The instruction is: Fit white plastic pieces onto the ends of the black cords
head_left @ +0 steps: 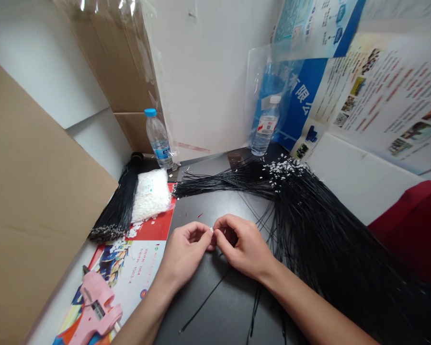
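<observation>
My left hand (185,254) and my right hand (242,247) meet fingertip to fingertip over the dark table. Between them shows a tiny white connector housing (211,230), pinched by the left thumb and finger. The right fingers are closed in a pinch at the same spot, apparently on the end of a thin black wire (205,301), which emerges below that hand and trails toward the front. My fingers cover the point where wire and housing meet. To the right lies a large bundle of black wires (330,249) with many white connector ends (285,167).
A bag of white connector housings (152,194) and another wire bundle (120,196) lie at left. A pink glue gun (96,306) rests on printed sheets (143,268). Bottles (160,141) (266,127) stand behind. A cardboard panel (32,201) borders the left, a red cloth (413,230) the right.
</observation>
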Demonstrator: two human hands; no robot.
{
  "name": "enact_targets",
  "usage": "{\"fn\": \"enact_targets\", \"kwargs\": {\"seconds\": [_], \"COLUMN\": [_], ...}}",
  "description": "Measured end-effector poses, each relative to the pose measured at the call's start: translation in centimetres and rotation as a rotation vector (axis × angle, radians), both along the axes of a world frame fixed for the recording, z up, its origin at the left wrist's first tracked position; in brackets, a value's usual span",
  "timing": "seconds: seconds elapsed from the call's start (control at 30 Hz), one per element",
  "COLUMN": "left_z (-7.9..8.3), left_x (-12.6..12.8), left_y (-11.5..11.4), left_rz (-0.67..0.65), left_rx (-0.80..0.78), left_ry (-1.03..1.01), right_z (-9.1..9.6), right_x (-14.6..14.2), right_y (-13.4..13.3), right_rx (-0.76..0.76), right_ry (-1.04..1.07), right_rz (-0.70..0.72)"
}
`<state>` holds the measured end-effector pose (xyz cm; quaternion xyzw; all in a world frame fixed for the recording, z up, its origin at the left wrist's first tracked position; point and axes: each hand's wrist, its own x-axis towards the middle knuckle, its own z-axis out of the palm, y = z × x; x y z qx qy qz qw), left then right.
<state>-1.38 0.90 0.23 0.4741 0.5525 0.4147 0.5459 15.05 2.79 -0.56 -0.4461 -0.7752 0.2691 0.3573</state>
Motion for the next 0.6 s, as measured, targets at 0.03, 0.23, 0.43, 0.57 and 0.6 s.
{"fn": "enact_targets", "kwargs": {"seconds": [0.03,0.23,0.43,0.57,0.6], "left_z": [-0.03,-0.19,-0.06,0.12,0.14], "left_x": [0.00,-0.03,-0.12,-0.05,-0.03], "left_y": [0.00,0.17,0.05,-0.01,0.01], "left_rz": [0.004,-0.004,-0.033,-0.024,-0.020], "left_rx": [0.000,0.000,0.004,0.014,0.016], "left_ry": [0.003,0.040,0.058,0.064,0.068], "right_z": [-0.01,0.03,-0.20,-0.33,-0.37], "right_x": [0.07,-0.01,-0.32,-0.38,-0.40], "right_y": [0.01,0.12,-0.01,0.04,0.06], "right_rx": [0.021,0.089,0.082,0.097,0.109], "right_ry": [-0.012,-0.073,-0.070,-0.074,-0.080], "right_rz": [0.002,-0.013,-0.037,-0.031,-0.029]}}
